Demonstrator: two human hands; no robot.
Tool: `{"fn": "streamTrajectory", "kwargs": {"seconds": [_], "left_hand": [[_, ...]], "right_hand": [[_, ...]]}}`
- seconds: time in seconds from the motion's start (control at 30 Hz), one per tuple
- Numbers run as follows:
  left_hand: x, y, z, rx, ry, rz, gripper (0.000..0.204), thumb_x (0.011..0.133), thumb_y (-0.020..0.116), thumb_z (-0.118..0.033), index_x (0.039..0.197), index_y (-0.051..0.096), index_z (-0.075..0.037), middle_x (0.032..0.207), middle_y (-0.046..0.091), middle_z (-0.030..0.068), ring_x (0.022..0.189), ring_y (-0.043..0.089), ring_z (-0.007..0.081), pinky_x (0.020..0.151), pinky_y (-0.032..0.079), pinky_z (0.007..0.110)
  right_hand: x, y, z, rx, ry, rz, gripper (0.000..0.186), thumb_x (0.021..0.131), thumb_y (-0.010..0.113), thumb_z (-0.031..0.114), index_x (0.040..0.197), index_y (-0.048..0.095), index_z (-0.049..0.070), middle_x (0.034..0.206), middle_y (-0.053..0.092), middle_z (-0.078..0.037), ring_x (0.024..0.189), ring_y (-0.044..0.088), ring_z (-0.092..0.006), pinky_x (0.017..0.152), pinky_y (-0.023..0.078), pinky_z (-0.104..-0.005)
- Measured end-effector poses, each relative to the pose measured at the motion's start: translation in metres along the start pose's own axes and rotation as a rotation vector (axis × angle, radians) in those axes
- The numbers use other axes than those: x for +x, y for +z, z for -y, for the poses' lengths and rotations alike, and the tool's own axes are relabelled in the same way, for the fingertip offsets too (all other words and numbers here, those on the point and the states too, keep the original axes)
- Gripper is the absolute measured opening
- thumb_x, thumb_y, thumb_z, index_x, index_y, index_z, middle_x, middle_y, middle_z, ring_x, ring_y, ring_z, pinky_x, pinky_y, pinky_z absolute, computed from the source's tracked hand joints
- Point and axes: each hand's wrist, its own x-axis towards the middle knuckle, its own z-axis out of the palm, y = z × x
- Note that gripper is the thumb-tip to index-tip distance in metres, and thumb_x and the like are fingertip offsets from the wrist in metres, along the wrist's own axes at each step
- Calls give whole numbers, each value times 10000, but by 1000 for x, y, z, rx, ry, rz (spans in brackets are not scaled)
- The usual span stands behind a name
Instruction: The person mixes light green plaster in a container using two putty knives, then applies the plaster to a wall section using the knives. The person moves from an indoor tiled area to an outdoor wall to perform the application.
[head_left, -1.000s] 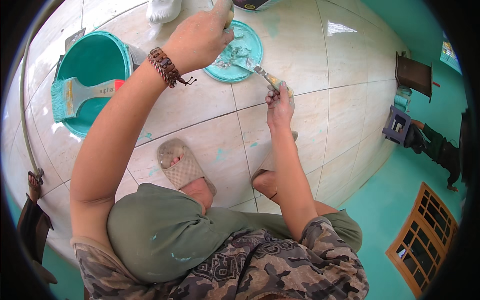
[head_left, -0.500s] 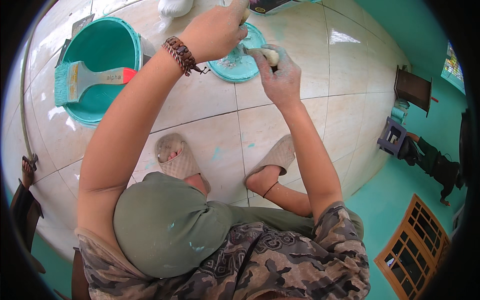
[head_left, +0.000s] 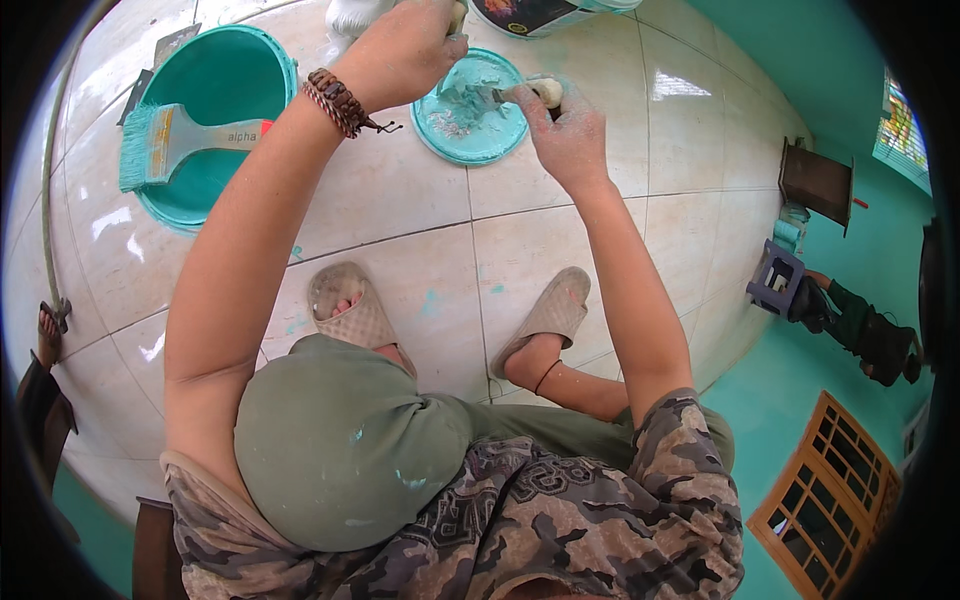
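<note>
The left hand (head_left: 420,50) is partly cut off by the upper edge, its fingers closed around a pale handle (head_left: 458,18) whose far end cannot be seen. Well apart from it, the right hand (head_left: 568,135) is clamped on a scraper (head_left: 547,92); those fingers cover much of the grip, and the blade points at the turquoise paste (head_left: 465,97) on a round lid (head_left: 488,147) lying on the floor. Whether blade and paste touch is hard to tell. The upper edge also crops a white bag (head_left: 352,14) and a dark tub (head_left: 530,18), while the left forearm overlaps the paint bucket (head_left: 286,72) with a wide brush (head_left: 180,140) across it. Pale floor tiles (head_left: 400,215) carry turquoise spots. To the right, small and bent by the lens, are a grey-purple stool (head_left: 775,277), a dark-clothed person (head_left: 868,335), turquoise walls (head_left: 755,385) and a wood-framed window (head_left: 830,490).
</note>
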Motion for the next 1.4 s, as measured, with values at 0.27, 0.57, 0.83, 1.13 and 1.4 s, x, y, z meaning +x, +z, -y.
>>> {"fn": "streamTrajectory", "kwargs": {"seconds": [0.27, 0.57, 0.83, 1.13, 1.4], "left_hand": [[-2, 2, 5, -16, 42, -4, 257, 861, 542, -137, 1036, 406, -8, 783, 594, 261, 775, 592, 441, 673, 452, 509], [3, 0, 9, 22, 142, -41, 236, 871, 513, -138, 1040, 412, -6, 787, 593, 268, 779, 589, 446, 685, 452, 508], [18, 3, 6, 20, 129, 116, 273, 870, 472, -107, 1115, 404, -8, 791, 604, 266, 778, 598, 436, 695, 456, 512], [21, 12, 5, 52, 194, 124, 305, 840, 470, -69, 1132, 393, -21, 783, 611, 260, 764, 600, 439, 683, 458, 524], [25, 12, -9, 89, 170, 225, 283, 822, 484, -58, 1075, 363, -19, 780, 607, 269, 794, 600, 452, 695, 455, 537]], "right_hand": [[33, -8, -20, -86, -28, 48, 262, 846, 667, 264, 973, 634, 37, 791, 664, -138, 674, 624, -275, 634, 500, -350], [33, -6, 18, -141, -264, 342, 258, 798, 682, 135, 1031, 620, 43, 974, 626, -155, 819, 611, -366, 705, 501, -420], [24, -8, 17, -219, -352, 475, 326, 747, 669, 54, 1069, 617, 76, 1004, 617, -123, 881, 601, -339, 728, 503, -421], [28, -28, 28, -318, -445, 597, 340, 763, 649, -15, 1085, 602, 84, 1034, 604, -105, 895, 588, -334, 737, 509, -396], [14, -27, 5, -182, -282, 426, 275, 783, 683, 48, 1048, 615, 61, 959, 619, -124, 831, 602, -349, 714, 501, -396]]}}
